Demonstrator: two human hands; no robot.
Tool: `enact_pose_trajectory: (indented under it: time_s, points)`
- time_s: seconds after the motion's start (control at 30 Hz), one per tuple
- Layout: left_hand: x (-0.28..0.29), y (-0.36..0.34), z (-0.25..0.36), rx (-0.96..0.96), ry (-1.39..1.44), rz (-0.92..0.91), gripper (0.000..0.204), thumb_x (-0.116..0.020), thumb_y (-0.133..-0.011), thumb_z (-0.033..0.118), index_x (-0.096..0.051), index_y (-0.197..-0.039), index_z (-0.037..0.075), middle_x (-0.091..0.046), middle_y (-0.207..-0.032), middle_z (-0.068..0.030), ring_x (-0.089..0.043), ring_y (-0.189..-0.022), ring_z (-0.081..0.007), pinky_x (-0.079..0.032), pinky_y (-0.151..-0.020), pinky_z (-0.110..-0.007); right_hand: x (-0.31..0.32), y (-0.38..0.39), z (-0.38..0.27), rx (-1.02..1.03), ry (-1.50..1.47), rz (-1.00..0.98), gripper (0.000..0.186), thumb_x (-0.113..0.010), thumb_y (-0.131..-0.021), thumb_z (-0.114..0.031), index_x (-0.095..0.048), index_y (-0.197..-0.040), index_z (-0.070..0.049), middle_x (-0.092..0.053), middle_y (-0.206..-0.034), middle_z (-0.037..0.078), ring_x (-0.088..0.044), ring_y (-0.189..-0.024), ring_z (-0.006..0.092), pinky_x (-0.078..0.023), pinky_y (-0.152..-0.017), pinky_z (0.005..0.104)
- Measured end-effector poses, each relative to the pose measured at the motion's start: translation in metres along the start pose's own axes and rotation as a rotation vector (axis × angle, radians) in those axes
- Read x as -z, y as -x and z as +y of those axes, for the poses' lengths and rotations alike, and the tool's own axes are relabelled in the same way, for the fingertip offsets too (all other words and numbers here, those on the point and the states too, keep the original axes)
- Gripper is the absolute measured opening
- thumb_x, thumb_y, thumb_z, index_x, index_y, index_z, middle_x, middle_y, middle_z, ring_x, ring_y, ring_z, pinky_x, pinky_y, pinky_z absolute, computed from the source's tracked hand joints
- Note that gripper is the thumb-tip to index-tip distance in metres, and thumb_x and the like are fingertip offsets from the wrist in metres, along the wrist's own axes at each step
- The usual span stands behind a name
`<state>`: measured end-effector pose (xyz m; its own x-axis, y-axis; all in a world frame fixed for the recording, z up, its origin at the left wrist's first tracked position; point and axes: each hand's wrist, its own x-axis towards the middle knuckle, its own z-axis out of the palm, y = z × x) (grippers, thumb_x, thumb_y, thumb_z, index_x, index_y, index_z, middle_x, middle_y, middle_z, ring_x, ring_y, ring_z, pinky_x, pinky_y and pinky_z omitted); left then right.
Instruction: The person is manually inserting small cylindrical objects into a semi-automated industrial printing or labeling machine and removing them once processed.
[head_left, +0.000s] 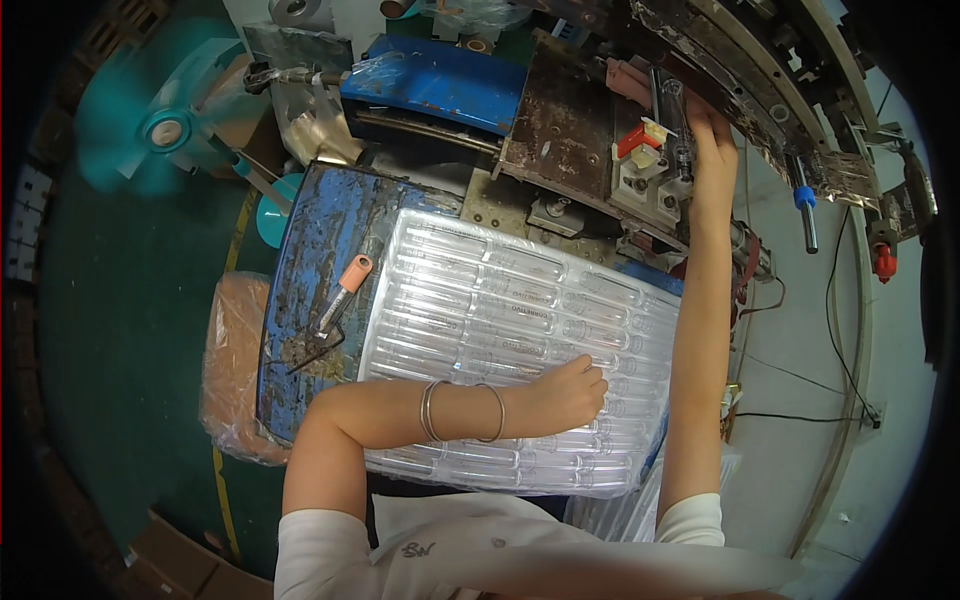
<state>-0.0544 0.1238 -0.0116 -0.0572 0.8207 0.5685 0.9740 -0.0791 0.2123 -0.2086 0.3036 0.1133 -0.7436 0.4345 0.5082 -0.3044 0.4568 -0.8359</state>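
My right hand [712,140] reaches far forward to the machine, its fingers bent against a clear plastic tube [677,125] at the metal fixture [640,185]; the fingertips are partly hidden. A small red and cream block [642,140] sits on that fixture, left of the tube. My left hand [572,395] is closed and rests over a wide pack of clear plastic tubes [470,300] laid in rows. Whatever its curled fingers hold, if anything, is out of sight. Two metal bangles circle my left wrist and forearm.
An orange-capped marker [343,295] and a black hex key [318,352] lie on the worn blue table [310,240]. A teal fan [165,130] stands at the far left. A plastic-wrapped brown box [235,370] is beside the table. Machine parts [780,100] overhang the upper right.
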Motion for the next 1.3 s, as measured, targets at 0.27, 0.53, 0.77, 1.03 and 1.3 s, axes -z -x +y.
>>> enact_pose_trajectory:
  time_s: [0.27,0.53,0.77,1.03,1.3]
  points:
    - [0.000,-0.001,0.000,0.014,-0.005,-0.014,0.007,-0.057,-0.061,0.014,-0.059,-0.058,0.008,-0.051,-0.063,-0.0009,-0.048,-0.068,-0.0159,-0.035,-0.068,-0.028,0.000,-0.001,0.002,-0.033,-0.049,-0.020,0.039,-0.057,-0.084,-0.029,-0.058,-0.103,0.004,-0.058,-0.101,0.011,-0.052,-0.094,0.0167,-0.036,-0.087,0.0266]
    - [0.001,0.002,0.002,0.035,0.009,-0.049,0.007,-0.057,-0.063,0.014,-0.060,-0.059,0.009,-0.053,-0.064,-0.0019,-0.050,-0.068,-0.0163,-0.036,-0.069,-0.029,0.000,0.003,-0.002,-0.062,-0.044,-0.033,0.037,-0.056,-0.085,-0.028,-0.057,-0.104,0.004,-0.057,-0.103,0.010,-0.051,-0.096,0.0163,-0.035,-0.088,0.0271]
    - [-0.002,0.001,-0.005,0.106,0.239,-0.136,0.022,-0.061,-0.074,0.030,-0.061,-0.070,0.009,-0.052,-0.069,-0.0018,-0.052,-0.072,-0.0173,-0.038,-0.073,-0.030,0.046,0.038,-0.009,-0.033,0.048,0.024,0.033,-0.055,-0.086,-0.024,-0.055,-0.109,0.000,-0.055,-0.109,0.007,-0.049,-0.099,0.0147,-0.036,-0.088,0.0256]
    - [0.055,-0.036,-0.027,0.813,1.199,-0.018,0.028,-0.057,-0.085,0.029,-0.063,-0.095,0.004,-0.062,-0.084,-0.0051,-0.057,-0.075,-0.0122,-0.044,-0.071,-0.026,0.143,0.133,-0.037,-0.260,0.168,-0.223,0.029,-0.051,-0.088,-0.023,-0.055,-0.109,-0.003,-0.055,-0.107,0.003,-0.050,-0.097,0.0111,-0.038,-0.083,0.0243]
    - [0.096,-0.050,0.019,0.900,1.248,0.269,0.030,-0.057,-0.086,0.026,-0.058,-0.099,-0.001,-0.061,-0.084,-0.0050,-0.056,-0.077,-0.0108,-0.045,-0.072,-0.024,0.122,0.188,-0.086,-0.326,-0.034,-0.620,0.031,-0.057,-0.085,-0.025,-0.056,-0.106,-0.002,-0.057,-0.100,0.004,-0.052,-0.093,0.0107,-0.041,-0.079,0.0249]
